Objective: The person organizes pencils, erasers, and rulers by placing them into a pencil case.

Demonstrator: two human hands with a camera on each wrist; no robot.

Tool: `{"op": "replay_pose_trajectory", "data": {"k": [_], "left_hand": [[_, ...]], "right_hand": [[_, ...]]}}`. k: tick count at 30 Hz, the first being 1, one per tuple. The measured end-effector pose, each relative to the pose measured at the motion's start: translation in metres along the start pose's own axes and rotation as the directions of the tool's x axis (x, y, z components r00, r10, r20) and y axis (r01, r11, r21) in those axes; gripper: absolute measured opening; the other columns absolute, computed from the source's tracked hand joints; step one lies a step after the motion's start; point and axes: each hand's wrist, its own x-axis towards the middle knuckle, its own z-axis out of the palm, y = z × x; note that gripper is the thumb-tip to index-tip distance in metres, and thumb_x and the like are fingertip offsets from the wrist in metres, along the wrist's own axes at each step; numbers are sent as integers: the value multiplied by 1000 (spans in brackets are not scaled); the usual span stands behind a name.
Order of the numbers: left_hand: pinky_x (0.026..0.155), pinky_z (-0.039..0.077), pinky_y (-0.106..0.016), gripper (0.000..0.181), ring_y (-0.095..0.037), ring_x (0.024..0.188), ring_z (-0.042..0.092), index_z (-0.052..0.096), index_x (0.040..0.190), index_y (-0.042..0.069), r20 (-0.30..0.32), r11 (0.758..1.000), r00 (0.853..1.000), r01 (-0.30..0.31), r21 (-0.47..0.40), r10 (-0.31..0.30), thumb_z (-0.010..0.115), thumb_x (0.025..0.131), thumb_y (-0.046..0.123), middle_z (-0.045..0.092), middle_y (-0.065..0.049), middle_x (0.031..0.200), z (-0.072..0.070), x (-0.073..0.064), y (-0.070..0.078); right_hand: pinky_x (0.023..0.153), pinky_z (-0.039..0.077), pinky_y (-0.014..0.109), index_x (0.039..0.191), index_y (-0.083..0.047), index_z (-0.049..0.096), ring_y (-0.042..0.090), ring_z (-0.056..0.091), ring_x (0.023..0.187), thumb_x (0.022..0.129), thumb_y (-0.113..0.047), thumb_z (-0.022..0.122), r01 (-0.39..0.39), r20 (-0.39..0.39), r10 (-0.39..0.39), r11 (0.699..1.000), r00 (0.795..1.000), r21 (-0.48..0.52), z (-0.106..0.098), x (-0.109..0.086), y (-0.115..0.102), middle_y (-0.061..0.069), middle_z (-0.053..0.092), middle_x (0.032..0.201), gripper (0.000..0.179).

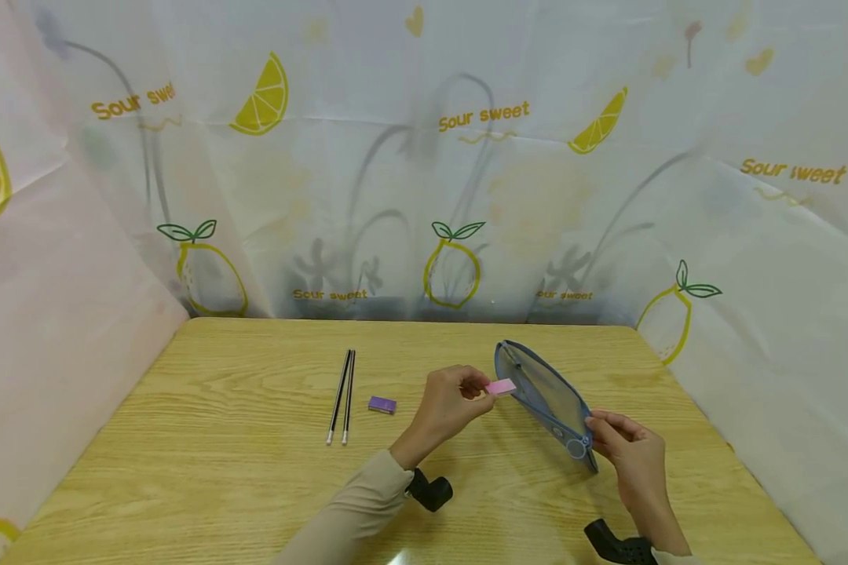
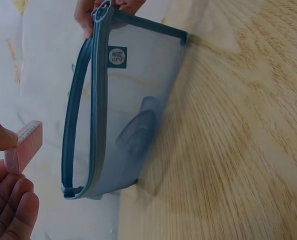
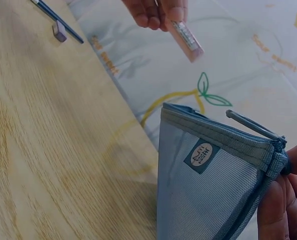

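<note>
My left hand (image 1: 452, 404) pinches a pink eraser (image 1: 501, 387) between thumb and fingers, just beside the open mouth of a blue mesh zipper pouch (image 1: 547, 392). In the left wrist view the eraser (image 2: 26, 145) is apart from the pouch (image 2: 133, 80). My right hand (image 1: 632, 451) pinches the pouch's near end, by the zipper with its ring pull (image 1: 576, 448). The pouch stands on its edge, unzipped. Through the mesh a blue item (image 2: 138, 130) shows at its bottom, its kind unclear.
Two dark pencils (image 1: 337, 399) with white ends lie side by side on the wooden table (image 1: 219, 439), left of my left hand. A purple eraser (image 1: 381, 405) lies between them and that hand. A lemon-printed curtain (image 1: 367, 180) surrounds the table's back and sides.
</note>
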Motion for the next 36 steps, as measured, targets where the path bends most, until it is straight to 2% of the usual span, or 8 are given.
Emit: {"op": "replay_pose_trajectory", "data": {"k": [4, 8, 11, 14, 18, 22, 28, 36], "left_hand": [[63, 51, -20, 7, -7, 68, 61, 71, 87, 3, 6, 1000, 1000, -3, 3, 3, 74, 81, 3, 67, -7, 82, 3, 3, 0], [64, 51, -19, 7, -7, 69, 61, 72, 88, 2, 23, 1000, 1000, 2, -12, -1, 73, 82, 3, 68, -9, 84, 5, 6, 2], [64, 51, -19, 7, -8, 70, 61, 72, 89, 2, 35, 1000, 999, -5, -14, 5, 73, 82, 4, 68, -9, 84, 6, 8, 4], [65, 51, -19, 7, -7, 70, 61, 72, 89, 2, 43, 1000, 999, -6, -10, 6, 73, 83, 4, 68, -8, 84, 8, 10, 4], [65, 50, -18, 7, -6, 71, 61, 72, 90, 2, 62, 1000, 998, 8, -9, -7, 73, 83, 5, 68, -9, 84, 11, 12, 4], [66, 50, -18, 8, -6, 72, 61, 72, 91, 3, 81, 1000, 997, 21, -17, -20, 72, 84, 5, 68, -9, 86, 14, 14, 5], [66, 50, -18, 8, -5, 72, 61, 72, 92, 3, 99, 999, 995, 28, -28, -25, 72, 84, 5, 69, -8, 85, 20, 17, 5], [62, 50, -17, 7, -2, 67, 60, 73, 89, 4, 134, 997, 989, 65, -50, -58, 75, 83, 7, 67, 1, 78, 28, 21, 6]], "right_hand": [[66, 56, 31, 94, -5, 76, 17, 70, 71, 81, -16, 80, 1, -4, -1, 1000, 1000, 1, -3, 4, 6, 3, 72, 82, 18], [66, 56, 31, 100, 0, 74, 16, 69, 71, 72, -30, 87, 3, 9, -3, 1000, 1000, 19, -12, 17, 26, 5, 72, 85, 42], [65, 57, 31, 102, 1, 73, 16, 69, 71, 70, -35, 87, 16, 22, -16, 1000, 1000, 12, -15, 21, 31, 6, 72, 86, 50], [65, 57, 31, 100, 0, 74, 16, 69, 71, 74, -29, 85, 24, 29, -25, 1000, 999, 19, -12, 16, 23, 6, 72, 85, 41], [64, 56, 30, 92, -5, 75, 15, 69, 69, 81, -15, 79, 25, 7, -25, 1000, 1000, -8, -2, 2, 3, 3, 72, 81, 15], [64, 56, 28, 89, -5, 75, 15, 68, 68, 85, -7, 74, 0, -12, 0, 1000, 1000, -12, 5, -8, -12, 2, 71, 79, 5], [64, 56, 27, 90, -2, 74, 14, 68, 67, 87, -3, 71, -61, -33, 61, 998, 998, -14, 7, -10, -19, 1, 71, 77, 5], [64, 56, 27, 93, -1, 74, 15, 68, 69, 86, -7, 74, -67, -31, 66, 998, 997, -14, 5, -8, -16, 1, 71, 79, 9]]}}
